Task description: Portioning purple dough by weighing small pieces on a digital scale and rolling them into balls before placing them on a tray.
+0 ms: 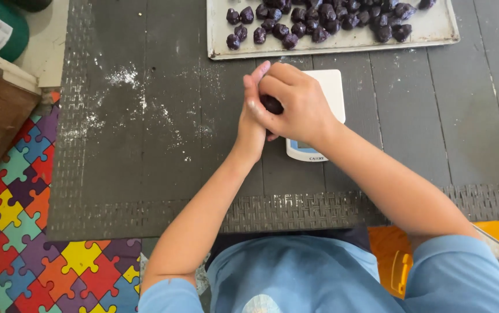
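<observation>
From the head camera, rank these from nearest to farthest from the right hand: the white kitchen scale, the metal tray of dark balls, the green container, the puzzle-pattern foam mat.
1. White kitchen scale, directly under the right hand.
2. Metal tray of dark balls, just beyond, top.
3. Puzzle-pattern foam mat, far left.
4. Green container, top-left corner.

Lots you can't quite see here

The dark lump [271, 105] is mostly buried between the right hand [295, 101] and left hand [250, 119], which cover part of the white scale [329, 93]. Beyond the scale, the tray [434, 30] runs off the top edge.
</observation>
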